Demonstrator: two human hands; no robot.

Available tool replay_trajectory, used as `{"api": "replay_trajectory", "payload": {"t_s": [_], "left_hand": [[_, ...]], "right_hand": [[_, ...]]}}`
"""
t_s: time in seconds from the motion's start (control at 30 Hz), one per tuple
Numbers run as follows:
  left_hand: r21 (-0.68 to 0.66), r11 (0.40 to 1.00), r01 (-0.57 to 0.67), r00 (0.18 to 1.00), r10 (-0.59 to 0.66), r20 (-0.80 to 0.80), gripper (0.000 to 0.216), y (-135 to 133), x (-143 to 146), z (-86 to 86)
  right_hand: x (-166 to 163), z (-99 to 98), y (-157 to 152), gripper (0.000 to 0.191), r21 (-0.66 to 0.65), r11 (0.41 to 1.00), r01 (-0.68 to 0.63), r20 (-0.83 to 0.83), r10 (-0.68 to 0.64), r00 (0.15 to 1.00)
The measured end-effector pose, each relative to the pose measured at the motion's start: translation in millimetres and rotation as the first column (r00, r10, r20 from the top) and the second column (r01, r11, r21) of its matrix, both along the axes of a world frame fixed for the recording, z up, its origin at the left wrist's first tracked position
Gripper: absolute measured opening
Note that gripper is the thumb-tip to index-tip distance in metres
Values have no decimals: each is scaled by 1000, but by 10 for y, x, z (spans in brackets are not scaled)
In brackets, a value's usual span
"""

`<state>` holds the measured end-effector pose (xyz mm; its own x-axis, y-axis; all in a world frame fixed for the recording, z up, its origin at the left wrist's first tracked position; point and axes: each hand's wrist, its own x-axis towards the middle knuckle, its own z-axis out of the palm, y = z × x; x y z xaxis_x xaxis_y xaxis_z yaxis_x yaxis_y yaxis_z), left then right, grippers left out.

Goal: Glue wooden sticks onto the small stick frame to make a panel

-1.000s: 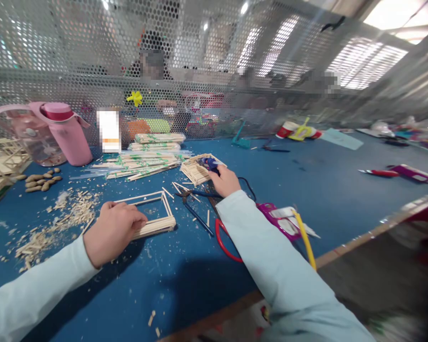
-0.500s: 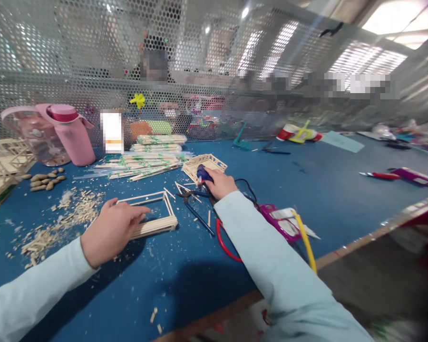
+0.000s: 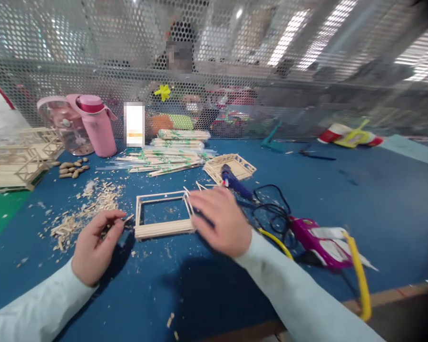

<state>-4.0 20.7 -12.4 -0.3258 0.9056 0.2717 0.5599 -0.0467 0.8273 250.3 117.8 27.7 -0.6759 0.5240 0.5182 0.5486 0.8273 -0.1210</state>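
A short wooden stick piece [image 3: 129, 219] pokes out from between the thumb and fingers of my left hand [image 3: 94, 247], which is closed on it just left of a small rectangular frame of wooden sticks [image 3: 166, 229]. The frame lies on the blue table, one long side built up from several sticks. At its right end is my right hand [image 3: 224, 222], fingers stretched out and apart; whether they touch the frame I cannot tell. Beyond that hand a dark blue glue gun [image 3: 237, 184] lies with its nozzle end by a shallow stick-built tray [image 3: 248, 167].
Wood scraps [image 3: 92, 209] litter the table on the left, near peanuts [image 3: 71, 169] and a pink bottle [image 3: 99, 130]. Wrapped stick bundles [image 3: 174, 154] lie behind the frame. Purple-handled scissors [image 3: 317, 242] and a black cord [image 3: 271, 209] are at right. A mesh panel [image 3: 128, 57] stands behind.
My right hand has let go of the glue gun and come back to the frame's right end. My left hand has moved off the frame to its left, now pinching a stick piece. The view has shifted.
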Motion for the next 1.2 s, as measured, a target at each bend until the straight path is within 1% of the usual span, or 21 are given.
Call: {"api": "replay_trajectory", "payload": {"t_s": [0.03, 0.07, 0.1, 0.17, 0.23, 0.33, 0.4, 0.47, 0.53, 0.57, 0.67, 0.73, 0.77, 0.83, 0.93, 1.03, 1.2], "left_hand": [[-2, 1000, 19, 999, -19, -50, 28, -11, 9, 10], [6, 1000, 25, 994, -24, -109, 29, -24, 20, 25], [19, 1000, 22, 985, -19, -173, 29, -38, 32, 40], [53, 998, 13, 958, 3, -287, 32, -65, 51, 57], [81, 997, 15, 931, 16, -364, 33, -84, 58, 54], [88, 996, 34, 909, 6, -417, 32, -87, 51, 31], [82, 994, 66, 899, -23, -437, 29, -78, 45, 22], [82, 992, 93, 891, -47, -451, 25, -67, 42, 21], [84, 990, 109, 887, -59, -458, 23, -64, 42, 25], [86, 990, 112, 886, -60, -459, 23, -67, 41, 28], [84, 990, 115, 886, -64, -458, 24, -84, 37, 42], [85, 990, 116, 887, -65, -456, 25, -94, 33, 55], [86, 989, 118, 887, -66, -457, 25, -97, 31, 60], [93, 987, 127, 884, -70, -462, 25, -98, 28, 68], [101, 985, 137, 878, -73, -474, 25, -95, 26, 71], [111, 984, 142, 869, -70, -490, 27, -94, 27, 72], [147, 976, 163, 843, -61, -534, 29, -91, 33, 79]], "right_hand": [[-74, -41, -89, 32, -24, 994, -103, 36, 104, 994], [-134, -88, -157, 34, -48, 985, -165, 63, 168, 984], [-180, -135, -202, 36, -68, 977, -200, 86, 205, 975], [-227, -212, -233, 36, -85, 975, -207, 107, 215, 971], [-227, -244, -224, 34, -89, 979, -183, 108, 192, 976], [-175, -201, -209, 38, -103, 988, -118, 62, 124, 990], [-121, -148, -208, 43, -141, 989, -42, 6, 43, 999], [-63, -115, -203, 48, -223, 974, 50, -53, -64, 997], [-10, -118, -192, 51, -353, 929, 111, -88, -151, 985], [11, -129, -187, 53, -425, 898, 117, -100, -175, 980], [47, -163, -190, 56, -612, 788, 64, -138, -186, 973], [52, -169, -205, 54, -677, 735, 30, -164, -190, 968], [51, -168, -214, 51, -690, 723, 32, -166, -201, 965], [46, -165, -228, 45, -686, 725, 69, -156, -239, 958], [39, -164, -237, 33, -647, 748, 144, -132, -297, 946], [29, -165, -243, 24, -599, 779, 183, -126, -318, 940], [18, -179, -267, 20, -479, 846, 235, -126, -331, 935]]}}
